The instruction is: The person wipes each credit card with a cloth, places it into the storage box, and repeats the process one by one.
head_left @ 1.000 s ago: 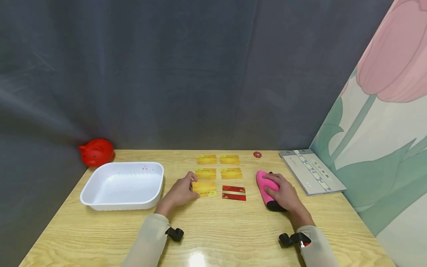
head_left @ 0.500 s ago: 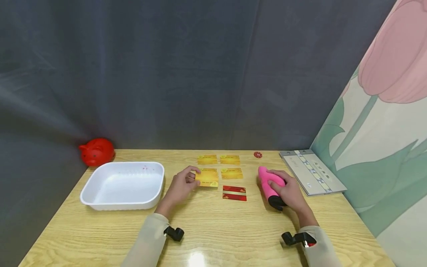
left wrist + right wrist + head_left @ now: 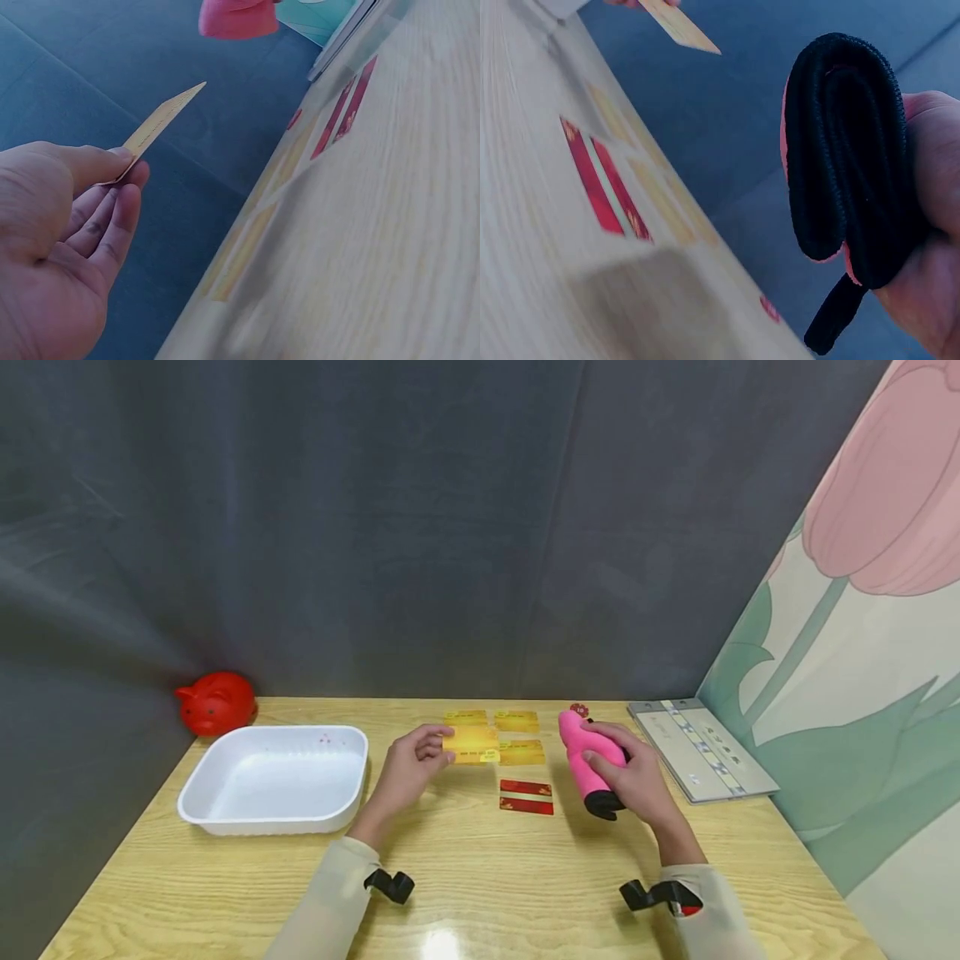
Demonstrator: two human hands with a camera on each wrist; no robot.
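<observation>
My left hand pinches a yellow card by its left edge, raised above the table; the left wrist view has the card between thumb and fingers. Behind it lie other yellow cards in rows, partly covered by the held one. A red card with a pale stripe lies in front of them. On the right, my right hand grips a pink folded cloth pouch clear of the table. The right wrist view shows its black folded end and a dangling black tab.
A white tray stands left of my left hand, with a red piggy bank behind it. At the back right are a red chip, partly hidden by the pouch, and a grey notebook. A dark curtain hangs behind the table.
My left hand has lifted the yellow card off the table and carried it away from me. My right hand has raised the pink pouch and moved it slightly forward and left.
</observation>
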